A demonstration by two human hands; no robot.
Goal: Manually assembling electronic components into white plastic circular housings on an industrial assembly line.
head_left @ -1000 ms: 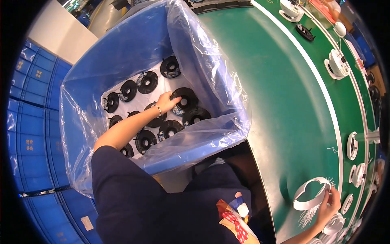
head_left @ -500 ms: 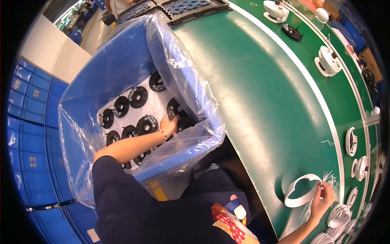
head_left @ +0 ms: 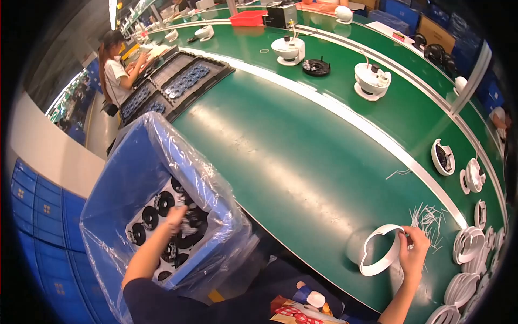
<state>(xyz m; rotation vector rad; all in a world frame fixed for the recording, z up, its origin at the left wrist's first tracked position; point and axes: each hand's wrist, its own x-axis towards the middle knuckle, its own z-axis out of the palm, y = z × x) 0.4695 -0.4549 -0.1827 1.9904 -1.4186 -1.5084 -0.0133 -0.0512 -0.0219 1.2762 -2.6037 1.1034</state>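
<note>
My left hand [head_left: 175, 217] is inside a deep blue bin [head_left: 121, 181] lined with clear plastic. Motion blurs it, along with a black ring-shaped part that it appears to grip. Several similar black ring-shaped parts [head_left: 149, 217] lie in rows on a white sheet in the bin. Over the green table [head_left: 280, 162] at the right, my right hand [head_left: 413, 247] pinches the edge of a white plastic ring [head_left: 376, 268], tilted up with a notch in its inner outline. Thin white strips [head_left: 429, 222] are piled behind that hand.
Stacked white rings [head_left: 468, 245] stand at the right. White rounded units [head_left: 372, 81] and a black ring part [head_left: 316, 67] sit beyond a white rail. Black trays [head_left: 221, 70] with blue parts are at far left, beside a person [head_left: 116, 75]. Blue crates [head_left: 40, 210] line the left.
The view has swung up toward the far table. My left hand has come away from the bin's right-hand corner with a blurred black part. My right hand still holds the white ring.
</note>
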